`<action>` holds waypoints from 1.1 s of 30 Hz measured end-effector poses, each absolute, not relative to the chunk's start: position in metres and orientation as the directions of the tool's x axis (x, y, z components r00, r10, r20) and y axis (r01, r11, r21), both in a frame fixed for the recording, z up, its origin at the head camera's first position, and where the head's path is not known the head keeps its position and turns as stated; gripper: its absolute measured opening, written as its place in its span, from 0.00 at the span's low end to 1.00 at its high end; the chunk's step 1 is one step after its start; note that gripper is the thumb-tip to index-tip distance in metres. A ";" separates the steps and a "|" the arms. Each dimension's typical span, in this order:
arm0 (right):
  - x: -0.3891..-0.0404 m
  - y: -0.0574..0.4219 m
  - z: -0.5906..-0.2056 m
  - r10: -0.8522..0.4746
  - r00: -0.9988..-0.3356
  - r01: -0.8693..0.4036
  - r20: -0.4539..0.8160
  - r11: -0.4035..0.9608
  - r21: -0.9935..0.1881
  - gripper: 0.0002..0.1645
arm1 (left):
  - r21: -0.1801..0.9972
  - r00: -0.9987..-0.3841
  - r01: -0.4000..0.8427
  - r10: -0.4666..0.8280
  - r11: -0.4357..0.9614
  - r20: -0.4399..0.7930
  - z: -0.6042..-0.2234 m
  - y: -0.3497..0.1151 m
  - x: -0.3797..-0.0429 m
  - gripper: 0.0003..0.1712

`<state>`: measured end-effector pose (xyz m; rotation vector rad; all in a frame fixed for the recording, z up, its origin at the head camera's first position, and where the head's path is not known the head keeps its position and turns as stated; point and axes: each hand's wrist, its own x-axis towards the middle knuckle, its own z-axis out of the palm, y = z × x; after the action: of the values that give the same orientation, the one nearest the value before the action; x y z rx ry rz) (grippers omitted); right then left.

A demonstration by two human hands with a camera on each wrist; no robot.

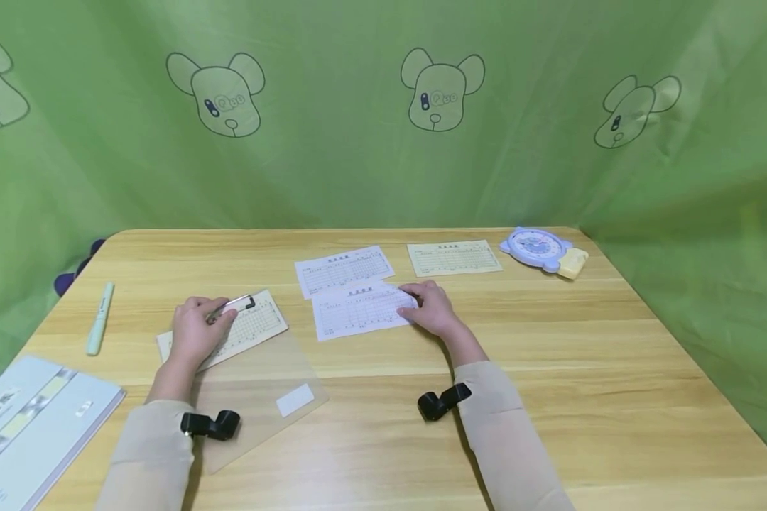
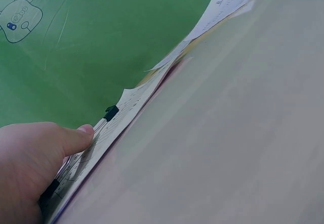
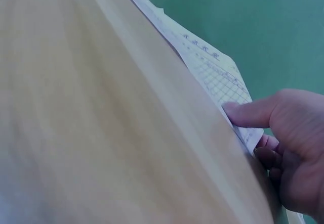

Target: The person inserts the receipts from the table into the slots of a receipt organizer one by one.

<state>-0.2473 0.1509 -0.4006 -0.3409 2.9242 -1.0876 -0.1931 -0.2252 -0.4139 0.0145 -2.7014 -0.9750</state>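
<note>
White printed slip (image 1: 358,312), nearer of 2, lies on the table toward 12 o'clock from its centre, with the other white slip (image 1: 345,270) against its 11 o'clock edge; whether they overlap I cannot tell. A yellowish slip (image 1: 457,259) sits apart at 1 o'clock.

Taking up the nearer slip looks like the step in hand; the next move calls for keeping that pinch as it lifts clear, and for the clip to open wide enough if it goes under there.

The right hand (image 1: 428,309) is closed on the slip's 3 o'clock edge, thumb on top and fingers beneath. At 9 o'clock, the left hand (image 1: 198,326) grips the metal clip (image 1: 233,305) over printed sheets (image 1: 265,323) on a clear clipboard (image 1: 262,383). The 2 hands are well apart.
</note>
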 end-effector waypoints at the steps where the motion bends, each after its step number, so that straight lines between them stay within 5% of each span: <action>1: -0.247 0.151 -0.401 -0.199 -0.977 -0.202 0.079 0.730 -0.653 0.28 | 0.628 -0.964 0.079 -0.100 0.774 0.245 -0.414 -0.225 -0.193 0.23; 8: -0.244 0.150 -0.401 -0.184 -0.978 -0.195 0.097 0.650 -0.734 0.31 | 0.629 -0.966 0.069 -0.105 0.774 0.236 -0.415 -0.225 -0.194 0.24; 16: -0.242 0.151 -0.401 -0.177 -0.979 -0.189 0.100 0.614 -0.767 0.11 | 0.612 -0.958 0.100 -0.091 0.784 0.273 -0.416 -0.225 -0.194 0.22; 24: -0.239 0.155 -0.396 -0.169 -0.982 -0.163 0.085 0.523 -0.837 0.15 | 0.601 -0.959 0.092 -0.093 0.794 0.269 -0.414 -0.224 -0.193 0.21; 33: -0.237 0.152 -0.386 -0.151 -0.989 -0.029 -0.007 0.233 -0.972 0.14 | 0.602 -0.968 0.070 -0.092 0.795 0.234 -0.413 -0.223 -0.194 0.23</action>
<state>-0.2368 0.1515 -0.3855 -0.1745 2.3879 -1.8782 -0.1936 -0.2233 -0.4133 0.0178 -2.7334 -0.9312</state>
